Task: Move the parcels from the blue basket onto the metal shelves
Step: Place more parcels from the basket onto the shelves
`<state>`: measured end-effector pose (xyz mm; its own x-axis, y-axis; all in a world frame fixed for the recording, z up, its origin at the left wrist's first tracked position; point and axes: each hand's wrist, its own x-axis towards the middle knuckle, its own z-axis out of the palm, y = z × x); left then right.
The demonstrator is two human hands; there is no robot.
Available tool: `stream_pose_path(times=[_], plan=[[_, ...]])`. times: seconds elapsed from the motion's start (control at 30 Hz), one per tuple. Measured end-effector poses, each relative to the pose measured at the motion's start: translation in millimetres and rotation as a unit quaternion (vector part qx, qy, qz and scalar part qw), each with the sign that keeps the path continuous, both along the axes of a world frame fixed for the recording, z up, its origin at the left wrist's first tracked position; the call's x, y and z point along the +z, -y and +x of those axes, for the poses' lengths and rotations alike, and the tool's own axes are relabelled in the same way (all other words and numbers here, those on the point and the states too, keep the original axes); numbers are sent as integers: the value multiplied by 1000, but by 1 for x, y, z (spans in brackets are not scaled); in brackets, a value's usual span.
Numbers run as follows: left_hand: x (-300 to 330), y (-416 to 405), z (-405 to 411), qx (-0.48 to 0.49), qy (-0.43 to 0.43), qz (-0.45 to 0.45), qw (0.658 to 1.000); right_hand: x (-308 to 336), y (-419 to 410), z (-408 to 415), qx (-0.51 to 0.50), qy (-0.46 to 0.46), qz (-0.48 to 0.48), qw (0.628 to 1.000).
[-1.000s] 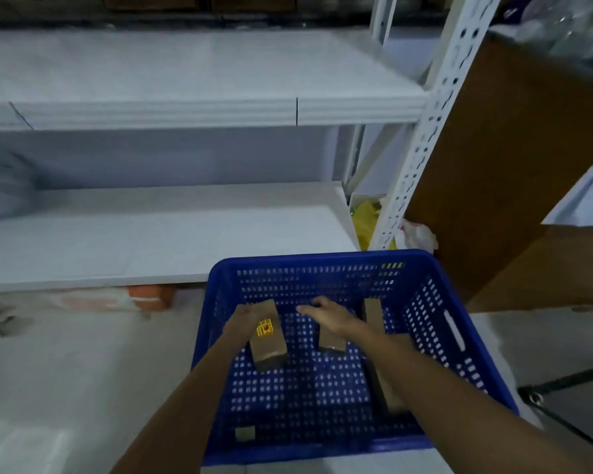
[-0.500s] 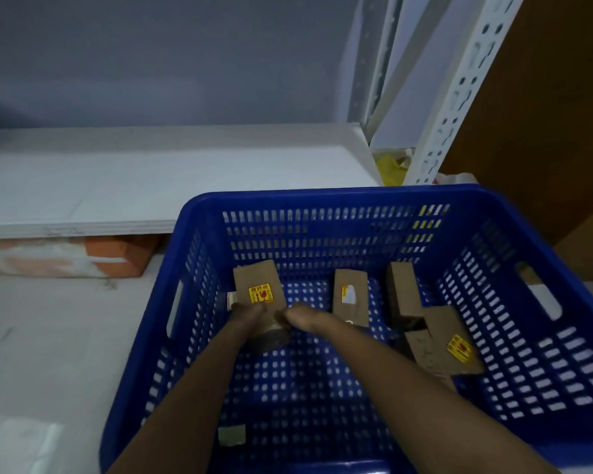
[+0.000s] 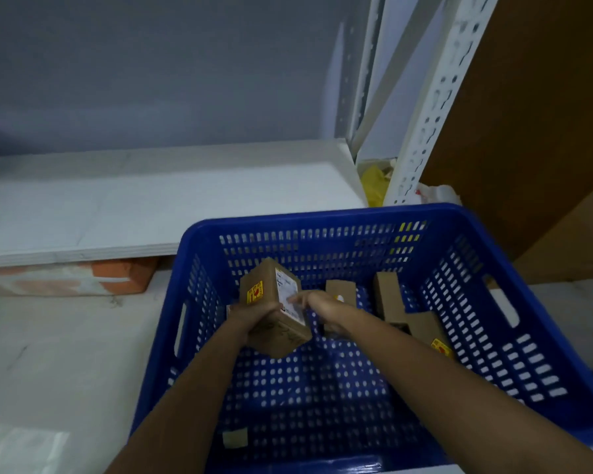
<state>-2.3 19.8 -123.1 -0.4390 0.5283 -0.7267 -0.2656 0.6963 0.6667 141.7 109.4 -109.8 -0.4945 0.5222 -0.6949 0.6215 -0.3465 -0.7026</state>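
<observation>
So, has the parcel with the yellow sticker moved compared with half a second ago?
Yes. The parcel, gripped by the left hand, has risen off the blue basket floor and tipped, showing its white label, towards the back wall.

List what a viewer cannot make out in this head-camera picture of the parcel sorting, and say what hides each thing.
- Print on the white label of the held parcel: too small and blurred.
- Right hand fingertips: blurred, so contact with the label is unclear.
- Left hand fingers: hidden behind the parcel.
- Middle parcel in the blue basket: lower part hidden by the right hand.
- Upper metal shelves: cut off by the top edge; only the lower shelf shows.
</observation>
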Motion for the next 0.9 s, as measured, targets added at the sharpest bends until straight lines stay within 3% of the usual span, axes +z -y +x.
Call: stream_pose_path(times=[0.13, 0.3, 0.4, 0.53, 0.67, 0.9], plan=[[103, 0, -3, -32, 75, -2, 997, 83, -20, 25, -58, 40, 72, 995], [250, 2, 4, -56, 145, 7, 988, 228, -19, 51, -89, 24, -18, 996], [355, 3, 14, -105, 148, 11, 983, 331, -15, 58, -90, -28, -57, 994], [503, 2, 23, -168, 147, 19, 975, 473, -18, 70, -107, -71, -11, 992], [649, 2, 23, -198, 174, 52, 963, 613, -31, 92, -105, -67, -17, 992], [868, -10, 39, -192, 169, 124, 959, 837, -40, 107, -95, -139, 11, 986]])
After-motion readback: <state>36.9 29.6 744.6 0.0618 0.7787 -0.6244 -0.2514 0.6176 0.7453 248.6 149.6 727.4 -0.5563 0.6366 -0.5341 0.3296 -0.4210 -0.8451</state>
